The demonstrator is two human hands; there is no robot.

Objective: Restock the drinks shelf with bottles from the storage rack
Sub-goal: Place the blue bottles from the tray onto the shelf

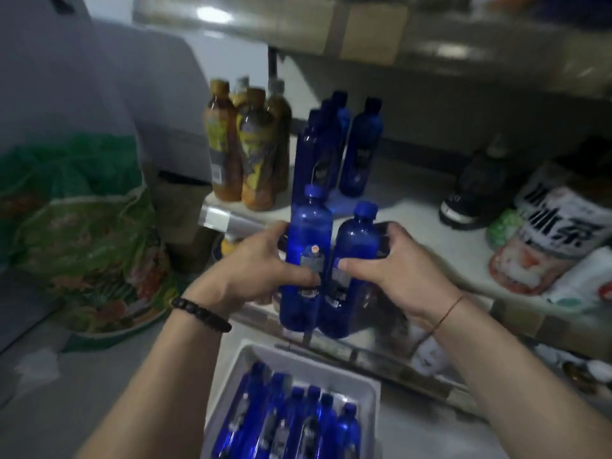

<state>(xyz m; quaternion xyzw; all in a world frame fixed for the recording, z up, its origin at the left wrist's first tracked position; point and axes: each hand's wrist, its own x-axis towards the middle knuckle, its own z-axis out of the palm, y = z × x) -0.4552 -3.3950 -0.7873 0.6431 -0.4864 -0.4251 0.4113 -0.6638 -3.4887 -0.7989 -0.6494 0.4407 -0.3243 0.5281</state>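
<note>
1. Both hands were closed on blue bottles: the left hand [261, 270] wrapped the left blue bottle [306, 236] around its middle, thumb across the label.
2. Beside it, the right hand [394, 270] gripped the right blue bottle [356, 246] the same way, thumb on the front and fingers behind.
3. Those two bottles stood upright and side by side, nearly touching, held over the front edge of the shelf [414, 210].
4. Further back on that shelf stood a cluster of dark blue bottles [334, 150], and to their left a group of amber tea bottles [245, 144].
5. Below the hands, a white crate [367, 392] held a row of more blue bottles [298, 422] leaning together.
6. On the right of the shelf lay a black shoe [470, 193] and printed packets [546, 240].
7. A green patterned bag [82, 233] sat on the floor to the left.
8. A dark beaded bracelet [202, 314] ringed the left wrist.
</note>
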